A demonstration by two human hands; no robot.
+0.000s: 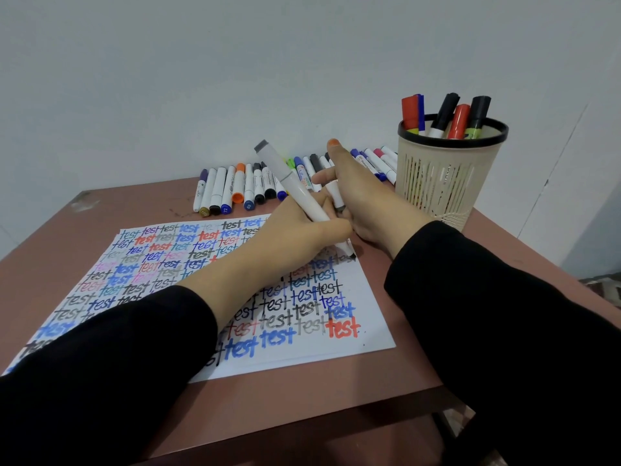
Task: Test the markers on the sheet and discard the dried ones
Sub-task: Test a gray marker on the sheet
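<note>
The left hand (302, 227) gripped a white-barrelled marker with a grey end (295, 186), which was tilted with its dark tip touching the upper right edge of the white paper sheet covered in coloured "test" words (373, 297). The right hand (359, 193), just beside it, was curled round a small white cap (335, 196), thumb raised. A row of capped markers (235, 190) lay along the wall on the reddish-brown table (369, 391). A beige slotted plastic cup with a black rim (437, 183) held further markers upright.
</note>
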